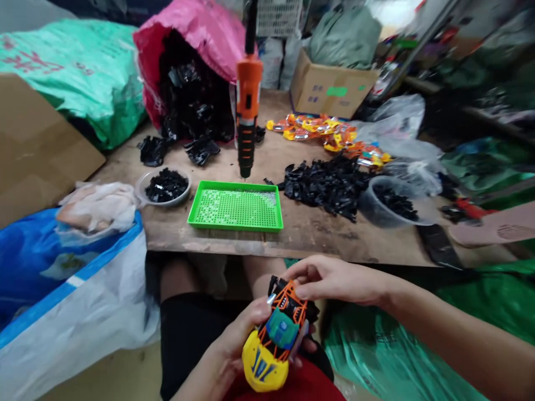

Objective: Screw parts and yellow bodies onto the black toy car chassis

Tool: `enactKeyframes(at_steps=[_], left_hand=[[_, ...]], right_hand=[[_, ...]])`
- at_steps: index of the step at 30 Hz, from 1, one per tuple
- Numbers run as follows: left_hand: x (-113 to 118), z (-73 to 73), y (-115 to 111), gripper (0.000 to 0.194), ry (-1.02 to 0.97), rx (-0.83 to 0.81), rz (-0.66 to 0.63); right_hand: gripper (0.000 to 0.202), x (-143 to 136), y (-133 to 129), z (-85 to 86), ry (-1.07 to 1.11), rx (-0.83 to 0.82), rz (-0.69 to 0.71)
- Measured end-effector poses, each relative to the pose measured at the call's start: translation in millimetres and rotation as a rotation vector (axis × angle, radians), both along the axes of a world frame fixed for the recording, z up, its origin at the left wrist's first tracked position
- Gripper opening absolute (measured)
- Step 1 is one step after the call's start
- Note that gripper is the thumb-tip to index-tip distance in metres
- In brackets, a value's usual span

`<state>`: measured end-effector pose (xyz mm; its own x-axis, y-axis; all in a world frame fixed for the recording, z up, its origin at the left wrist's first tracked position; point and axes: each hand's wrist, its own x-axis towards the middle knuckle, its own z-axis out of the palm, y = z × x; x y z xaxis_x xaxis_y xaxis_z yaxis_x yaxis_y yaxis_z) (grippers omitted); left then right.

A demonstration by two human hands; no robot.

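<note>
A toy car point(281, 328) with a yellow hood, a teal roof and an orange frame is held above my lap. My left hand point(246, 328) wraps round it from the left and below, thumb along its side. The fingers of my right hand point(321, 281) close on the black and orange far end of the car. What exactly they pinch there is hidden. Beyond the car, on the table, lies a green perforated tray point(193, 214) with many small screws. An orange and black electric screwdriver point(247, 106) hangs upright above the tray's back edge.
Black plastic parts fill a left bowl point(186, 196), a right tub point(378, 209) and a loose heap point(324, 186). Orange and yellow car bodies point(317, 131) lie behind. A pink sack point(188, 22) of black shells and a cardboard box point(330, 89) stand at the back.
</note>
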<state>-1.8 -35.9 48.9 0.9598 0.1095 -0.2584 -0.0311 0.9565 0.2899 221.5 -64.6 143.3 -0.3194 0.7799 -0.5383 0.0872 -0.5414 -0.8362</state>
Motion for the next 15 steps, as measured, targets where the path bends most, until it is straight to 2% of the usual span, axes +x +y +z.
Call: enactKeyframes(at_steps=[3,6,9,12,15], left_hand=[[4.4,10.1,-1.6,0.058,-0.038,0.011,0.035],[2.8,9.9,-2.2,0.060,-0.024,0.032,0.039],[-1.1,3.6,3.7,0.061,0.095,0.118,0.016],[0.2,-5.5,13.4,0.043,0.217,0.284,0.033],[3.7,-12.8,17.8,0.034,0.218,0.310,0.046]], right_hand=[[0.043,-0.6,-4.4,-2.6,0.025,-0.007,-0.077],[0.041,-3.3,-4.6,-4.6,0.033,-0.003,-0.095],[0.040,-5.1,-0.9,-4.3,0.022,-0.011,-0.098],[0.041,-5.4,1.7,-3.5,0.013,-0.017,-0.085],[0.043,-1.4,3.2,-0.4,-0.065,0.058,-0.015]])
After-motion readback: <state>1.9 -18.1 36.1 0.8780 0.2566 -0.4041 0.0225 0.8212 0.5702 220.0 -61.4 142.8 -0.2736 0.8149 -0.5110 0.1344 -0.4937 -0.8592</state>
